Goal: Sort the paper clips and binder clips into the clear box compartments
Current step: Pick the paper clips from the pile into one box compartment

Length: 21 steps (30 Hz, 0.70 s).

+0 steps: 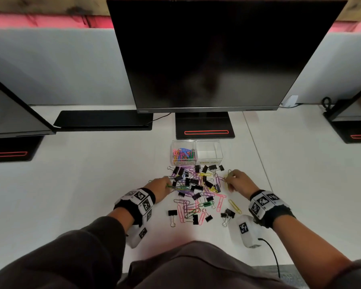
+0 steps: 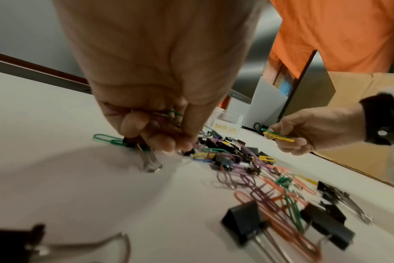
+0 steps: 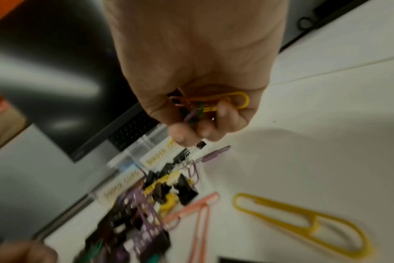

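A mixed pile of coloured paper clips and black binder clips (image 1: 196, 188) lies on the white desk. Behind it stands the clear box (image 1: 196, 152): its left compartment holds paper clips (image 1: 183, 154), its right compartment (image 1: 209, 153) looks bare. My left hand (image 1: 161, 187) is at the pile's left edge, fingers curled round several paper clips (image 2: 169, 118), green and purple. My right hand (image 1: 237, 182) is at the pile's right edge and grips a bunch of paper clips (image 3: 210, 102), yellow, orange, green and purple.
A large dark monitor (image 1: 217, 53) and its stand (image 1: 204, 127) sit right behind the box. A flat black base (image 1: 103, 119) lies at the back left. More monitors flank both sides. A loose yellow paper clip (image 3: 301, 224) lies right of the pile.
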{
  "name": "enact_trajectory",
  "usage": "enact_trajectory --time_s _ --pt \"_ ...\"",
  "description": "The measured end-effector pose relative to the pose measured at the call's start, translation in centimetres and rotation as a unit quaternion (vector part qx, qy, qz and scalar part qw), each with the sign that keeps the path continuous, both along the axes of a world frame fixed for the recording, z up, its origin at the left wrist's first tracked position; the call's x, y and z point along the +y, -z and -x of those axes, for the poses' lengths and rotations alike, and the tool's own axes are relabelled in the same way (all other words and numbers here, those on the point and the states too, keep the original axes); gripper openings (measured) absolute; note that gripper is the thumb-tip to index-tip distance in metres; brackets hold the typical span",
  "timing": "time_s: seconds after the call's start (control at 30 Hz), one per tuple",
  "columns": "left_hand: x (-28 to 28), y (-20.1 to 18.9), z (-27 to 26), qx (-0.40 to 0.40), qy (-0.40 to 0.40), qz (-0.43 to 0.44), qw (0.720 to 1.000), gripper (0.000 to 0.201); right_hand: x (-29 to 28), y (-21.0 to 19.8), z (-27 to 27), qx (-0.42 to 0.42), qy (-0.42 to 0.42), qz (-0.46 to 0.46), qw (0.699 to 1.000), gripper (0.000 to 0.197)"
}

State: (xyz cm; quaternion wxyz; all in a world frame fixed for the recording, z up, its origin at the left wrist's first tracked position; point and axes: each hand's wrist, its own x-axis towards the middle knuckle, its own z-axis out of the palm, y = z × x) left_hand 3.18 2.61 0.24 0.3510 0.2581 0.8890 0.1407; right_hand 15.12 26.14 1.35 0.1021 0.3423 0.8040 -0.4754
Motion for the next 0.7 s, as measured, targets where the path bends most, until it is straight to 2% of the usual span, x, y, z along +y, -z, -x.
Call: enact_trajectory --time_s 0.17,0.27,0.3,0.33,0.4,0.43,0.47,0.53,0.6,0.63,0.7 --pt "0.5 -1.2 0.2 -0.037 -0.032 -0.041 0.998 0.035 0.6 -0.6 -0.7 0.027 0.094 0.182 0.978 0.027" --pt "0.5 -1.2 0.1 -0.044 -0.051 -0.056 0.996 0.033 0.3 -0.8 -1.6 0.02 0.142 0.319 0.937 0.029" --pt "0.4 -1.0 0.1 -0.042 -0.066 -0.063 0.995 0.031 0.1 -1.0 -1.9 0.014 0.141 0.344 0.928 0.026" --pt "0.3 -0.8 0.2 -0.035 -0.083 -0.073 0.993 0.029 -0.2 -1.0 -2.3 0.002 0.125 0.337 0.933 0.023" --pt "0.0 -0.3 0.3 -0.014 -0.115 -0.088 0.989 0.024 -0.8 -1.0 -3.2 -0.024 0.023 0.215 0.976 0.022" --pt "-0.2 -0.2 0.2 -0.008 -0.124 -0.089 0.988 0.023 -1.1 -1.0 -3.7 -0.033 -0.056 0.128 0.99 0.021" --pt "-0.3 -0.1 0.2 -0.007 -0.127 -0.083 0.988 0.026 -1.4 -0.9 -4.3 -0.033 -0.143 0.037 0.988 0.018" --pt "-0.7 -0.1 -0.1 -0.005 -0.097 -0.052 0.994 0.033 -2.0 -0.6 -5.4 -0.066 -0.307 -0.1 0.944 0.012" --pt "-1.0 -0.1 -0.4 -0.002 -0.044 -0.018 0.999 0.039 -2.5 0.1 -6.0 -0.119 -0.425 -0.208 0.873 0.034" --pt "-1.1 -0.1 -0.6 0.0 -0.019 -0.002 1.0 0.04 -2.8 0.4 -6.0 -0.122 -0.442 -0.238 0.856 0.038" --pt "-1.1 0.1 -1.0 0.009 0.023 0.029 0.999 0.045 -3.3 0.4 -5.5 -0.093 -0.418 -0.267 0.863 0.037"
